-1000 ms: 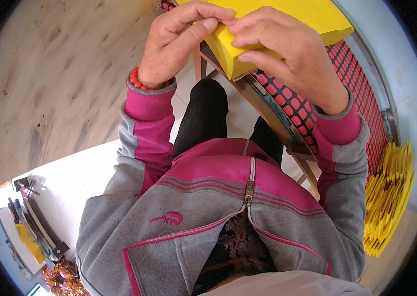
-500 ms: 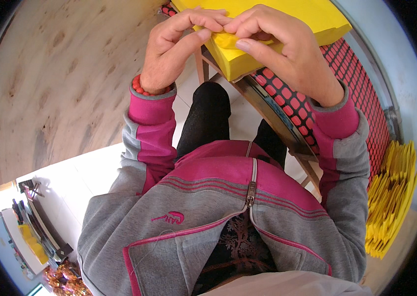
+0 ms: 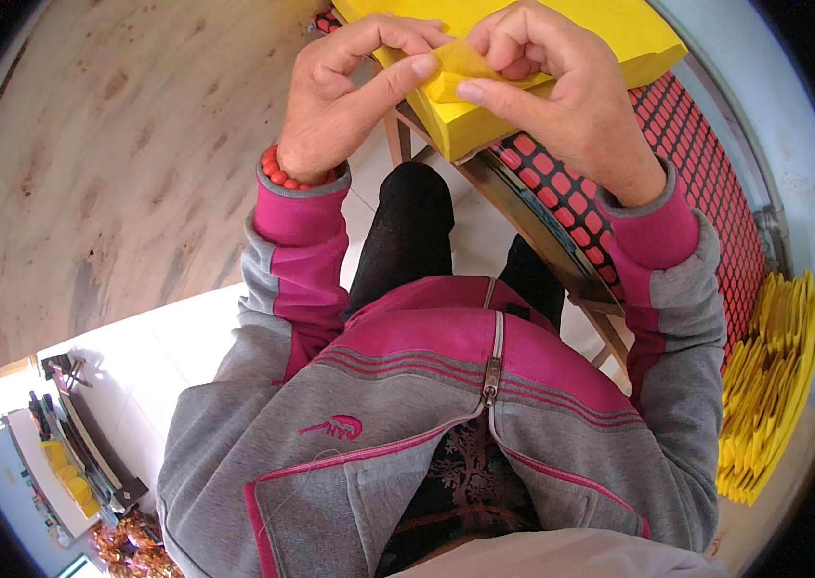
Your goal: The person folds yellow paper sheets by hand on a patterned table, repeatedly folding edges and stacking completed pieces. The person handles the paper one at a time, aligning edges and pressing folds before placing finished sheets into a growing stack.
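Between my two hands is a small piece of yellow paper [image 3: 462, 67], with a raised, thin flap and a folded lower edge. My left hand [image 3: 354, 91] grips its left end between thumb and fingers. At the other end, my right hand [image 3: 571, 111] has its thumb along the lower edge and its fingers curled behind the flap. Both hands are over the near corner of a thick yellow stack [image 3: 619, 34], which looks like sheets of paper. A red bead bracelet [image 3: 282, 176] circles my left wrist.
The yellow stack lies on a red-and-black patterned surface [image 3: 692, 154] with a wooden frame [image 3: 562, 255] below. Many folded yellow papers [image 3: 769, 395] stand packed at the right. A large wooden board [image 3: 109, 173] fills the left. Shiny orange-gold items [image 3: 128, 544] are at the lower left.
A flap of the yellow paper now stands up between my hands, where it was flatter before. My right fingers have lifted and curled; my left thumb has shifted slightly right.
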### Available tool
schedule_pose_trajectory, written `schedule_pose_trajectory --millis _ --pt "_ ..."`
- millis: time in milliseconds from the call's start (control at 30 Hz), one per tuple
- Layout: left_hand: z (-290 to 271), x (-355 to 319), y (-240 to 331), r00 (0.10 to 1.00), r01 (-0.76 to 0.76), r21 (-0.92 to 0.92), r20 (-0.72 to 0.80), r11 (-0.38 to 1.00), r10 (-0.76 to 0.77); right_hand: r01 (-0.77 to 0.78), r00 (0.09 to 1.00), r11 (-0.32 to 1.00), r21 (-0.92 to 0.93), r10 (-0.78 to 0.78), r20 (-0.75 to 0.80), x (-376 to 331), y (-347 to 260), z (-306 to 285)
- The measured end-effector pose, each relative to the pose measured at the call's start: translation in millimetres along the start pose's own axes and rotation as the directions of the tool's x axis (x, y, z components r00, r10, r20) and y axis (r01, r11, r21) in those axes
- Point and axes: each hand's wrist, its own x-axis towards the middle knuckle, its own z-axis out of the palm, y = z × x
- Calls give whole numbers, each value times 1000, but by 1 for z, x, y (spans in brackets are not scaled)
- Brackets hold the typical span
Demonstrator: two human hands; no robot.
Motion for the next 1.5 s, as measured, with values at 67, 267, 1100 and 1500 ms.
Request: schedule_pose_trajectory --millis 67,267,1100,1500 --pt "3 1 -3 998 3 -23 -62 1000 -4 46 999 995 -90 -45 15 1 -1 -4" --pt "6 0 -17 987 -8 -83 -163 996 -6 242 970 947 -212 -228 90 5 0 -6" --pt "11 -2 -4 990 -46 -98 -134 994 33 49 999 996 -68 -49 6 -1 -2 -1" --pt "12 -8 -12 982 -8 -113 -191 994 -13 211 976 968 -137 -202 76 3 -1 -3"
